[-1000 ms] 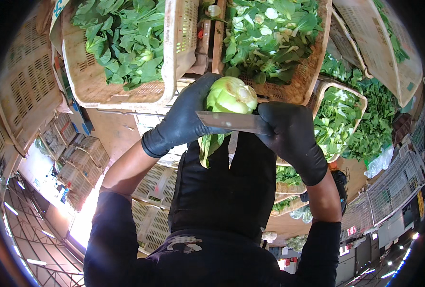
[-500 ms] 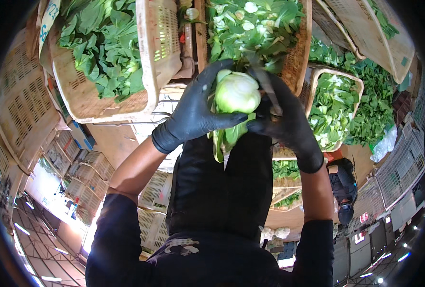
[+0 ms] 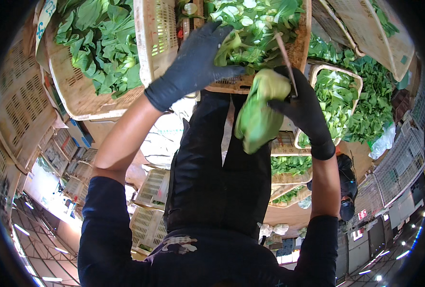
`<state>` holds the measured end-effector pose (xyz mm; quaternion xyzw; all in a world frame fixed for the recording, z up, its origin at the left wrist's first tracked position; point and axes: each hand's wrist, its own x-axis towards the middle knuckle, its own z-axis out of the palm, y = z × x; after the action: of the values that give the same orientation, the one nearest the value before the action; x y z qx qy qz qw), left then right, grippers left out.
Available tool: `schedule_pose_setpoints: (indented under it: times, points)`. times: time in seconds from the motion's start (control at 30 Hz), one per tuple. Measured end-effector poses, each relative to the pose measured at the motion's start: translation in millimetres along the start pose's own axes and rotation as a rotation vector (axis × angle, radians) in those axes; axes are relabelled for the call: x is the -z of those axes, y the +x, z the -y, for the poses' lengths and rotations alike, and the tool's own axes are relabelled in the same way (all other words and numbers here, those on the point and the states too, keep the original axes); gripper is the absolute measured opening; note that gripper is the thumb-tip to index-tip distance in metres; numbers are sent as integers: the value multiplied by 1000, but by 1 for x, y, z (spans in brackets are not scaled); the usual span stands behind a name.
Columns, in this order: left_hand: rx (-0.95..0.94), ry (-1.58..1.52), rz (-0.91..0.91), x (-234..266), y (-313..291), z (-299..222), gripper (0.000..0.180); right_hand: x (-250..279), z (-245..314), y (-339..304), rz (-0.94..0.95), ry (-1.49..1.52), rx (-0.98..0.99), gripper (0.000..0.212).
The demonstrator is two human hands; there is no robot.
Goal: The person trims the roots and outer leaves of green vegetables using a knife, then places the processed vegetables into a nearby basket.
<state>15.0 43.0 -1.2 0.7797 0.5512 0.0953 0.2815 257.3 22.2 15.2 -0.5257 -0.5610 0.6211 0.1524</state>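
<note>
My right hand [image 3: 306, 107], in a black glove, is closed round a knife whose thin blade [image 3: 285, 57] points up and away. A head of bok choy [image 3: 262, 112], smeared by motion, hangs at the same hand's thumb and fingers, leaves toward my legs. My left hand [image 3: 193, 60], also black-gloved, reaches over the near left edge of the middle crate [image 3: 229, 87]. Its thumb and fingers are apart, with loose green leaves [image 3: 255, 43] beside and below them; whether it touches them I cannot tell.
At the left stands a crate [image 3: 90, 109] of green leaves. On the right are a smaller crate [image 3: 359, 95] of trimmed bok choy and a heap of greens [image 3: 373, 103]. More crates [image 3: 291, 179] stand beside my legs. A person [image 3: 346, 184] is at the lower right.
My left hand has left the bok choy and moved up and away over the middle crate. The bok choy has swung right and toward me with my right hand, and the knife blade now shows.
</note>
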Motion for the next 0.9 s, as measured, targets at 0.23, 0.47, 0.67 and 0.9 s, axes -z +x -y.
schedule_pose_setpoints:
  times: [0.23, 0.47, 0.67, 0.9]
  points:
    - [336, -938, 276, -27, -25, -29, 60, -11, 6, 11, -58, -31, -107, 46]
    - [613, -1595, 512, -28, -38, 15, 46, 10, -6, 41, -30, -293, 11, 42]
    - [439, -1250, 143, -26, -36, 6, 74, 2, -12, 59, -328, -395, 181, 60]
    - [-154, -427, -3, 32, -31, 32, 54, 16, -91, -10, -92, 414, -347, 51]
